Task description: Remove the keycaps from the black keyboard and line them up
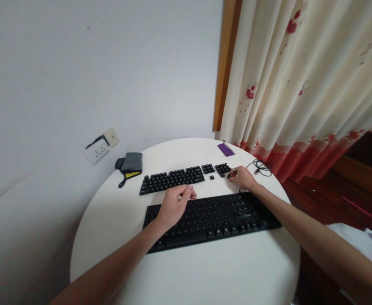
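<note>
A black keyboard (pixel 201 235) lies across the white round table, with most of its keycaps off and the bottom row still largely fitted. Behind it, loose black keycaps (pixel 173 180) are laid out in rows like a keyboard, with a smaller block of keycaps (pixel 208 169) and a number-pad block (pixel 222 170) to the right. My left hand (pixel 174 205) hovers over the keyboard's left part, fingers curled into a pinch; whatever is between them is hidden. At the number-pad block, my right hand (pixel 243 177) pinches a black keycap (pixel 229 175). A small metallic piece (pixel 230 167) shows by its fingers.
A single keycap (pixel 211 177) sits between the blocks. The coiled cable (pixel 262 167) is right of my right hand. Farther back lies a purple card-like piece (pixel 226 149). A grey pouch (pixel 132 163) rests at the left edge, near the wall sockets (pixel 97 151). Curtains (pixel 268 84) hang behind.
</note>
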Available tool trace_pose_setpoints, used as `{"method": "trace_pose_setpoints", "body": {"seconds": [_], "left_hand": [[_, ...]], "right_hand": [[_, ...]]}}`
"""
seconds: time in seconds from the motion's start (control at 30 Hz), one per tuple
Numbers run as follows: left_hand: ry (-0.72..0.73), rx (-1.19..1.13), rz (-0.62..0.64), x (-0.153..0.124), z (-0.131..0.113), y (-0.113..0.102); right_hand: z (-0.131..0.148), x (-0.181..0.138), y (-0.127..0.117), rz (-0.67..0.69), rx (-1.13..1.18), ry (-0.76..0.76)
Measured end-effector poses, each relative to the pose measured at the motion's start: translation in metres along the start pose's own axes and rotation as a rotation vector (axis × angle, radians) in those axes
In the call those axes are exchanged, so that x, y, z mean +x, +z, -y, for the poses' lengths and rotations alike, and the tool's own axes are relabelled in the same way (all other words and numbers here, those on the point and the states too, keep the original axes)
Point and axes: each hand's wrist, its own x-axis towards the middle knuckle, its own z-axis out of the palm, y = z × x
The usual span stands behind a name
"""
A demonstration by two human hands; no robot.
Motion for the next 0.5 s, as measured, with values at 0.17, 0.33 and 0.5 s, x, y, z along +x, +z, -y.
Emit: {"method": "trace_pose_setpoints", "body": {"seconds": [0.17,0.33,0.5], "left_hand": [[-0.007,-0.002,0.004,-0.001,0.004,0.0],[-0.005,-0.007,0.01,-0.001,0.003,0.0],[-0.006,-0.002,0.011,-0.001,0.001,-0.001]], "right_hand": [[-0.001,-0.003,-0.001,-0.017,-0.025,0.022],[0.006,-0.011,-0.006,-0.008,-0.06,0.018],[0.02,-0.017,-0.002,-0.011,-0.067,-0.029]]}}
